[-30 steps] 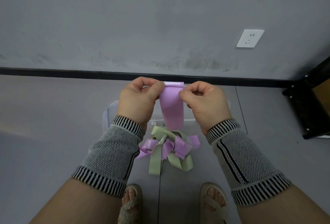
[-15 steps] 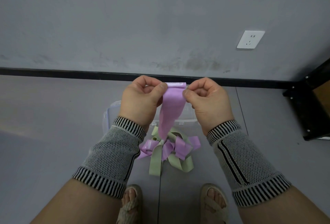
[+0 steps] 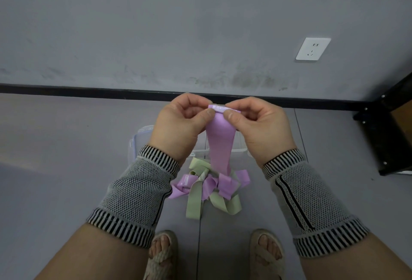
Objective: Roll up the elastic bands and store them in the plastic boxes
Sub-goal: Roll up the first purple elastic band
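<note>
While both hands (image 3: 223, 121) pinch its rolled top, purple band (image 3: 219, 145) hangs below, seemingly above plastic box (image 3: 142, 137).

both thumbs closer together at the purple band's (image 3: 219, 141) top edge, rolled end thicker, hanging strip narrower

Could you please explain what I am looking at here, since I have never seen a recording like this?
There is no machine: a person wears a camera on the head, so this single picture looks down at their own arms and sandalled feet. The left hand and the right hand each pinch the top edge of a purple elastic band, which hangs down between them with its top turned over into the start of a roll. On the grey floor below lies a loose pile of bands, purple and pale green. Behind it stands a clear plastic box, partly hidden by the hands. A wall socket is on the wall.
</note>
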The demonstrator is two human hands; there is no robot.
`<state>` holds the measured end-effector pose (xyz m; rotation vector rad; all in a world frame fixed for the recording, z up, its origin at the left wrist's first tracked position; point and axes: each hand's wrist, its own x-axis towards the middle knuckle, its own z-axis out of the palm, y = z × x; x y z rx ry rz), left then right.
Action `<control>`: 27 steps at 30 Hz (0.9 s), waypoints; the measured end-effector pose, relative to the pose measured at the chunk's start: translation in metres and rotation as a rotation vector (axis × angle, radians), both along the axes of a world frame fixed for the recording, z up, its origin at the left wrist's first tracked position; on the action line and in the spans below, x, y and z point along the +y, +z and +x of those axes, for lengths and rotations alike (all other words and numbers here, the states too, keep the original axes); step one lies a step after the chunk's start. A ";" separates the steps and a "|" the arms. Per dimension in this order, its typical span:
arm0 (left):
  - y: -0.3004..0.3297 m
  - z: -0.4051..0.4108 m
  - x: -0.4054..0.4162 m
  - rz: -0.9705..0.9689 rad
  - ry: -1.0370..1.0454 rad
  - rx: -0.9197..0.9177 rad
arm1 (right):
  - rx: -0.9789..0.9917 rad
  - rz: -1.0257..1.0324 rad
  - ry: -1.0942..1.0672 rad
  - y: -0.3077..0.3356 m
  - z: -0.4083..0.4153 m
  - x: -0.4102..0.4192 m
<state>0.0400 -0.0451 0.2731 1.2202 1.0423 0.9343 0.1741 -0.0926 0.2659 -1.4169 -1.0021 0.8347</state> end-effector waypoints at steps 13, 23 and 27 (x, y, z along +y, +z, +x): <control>0.004 0.000 -0.005 0.042 -0.009 0.192 | 0.042 0.003 -0.095 -0.004 -0.003 0.003; 0.002 0.001 0.000 0.084 0.078 0.236 | 0.033 -0.014 0.003 -0.004 -0.010 0.002; 0.003 -0.002 0.000 0.089 0.047 0.249 | 0.125 -0.060 0.066 -0.003 -0.009 0.001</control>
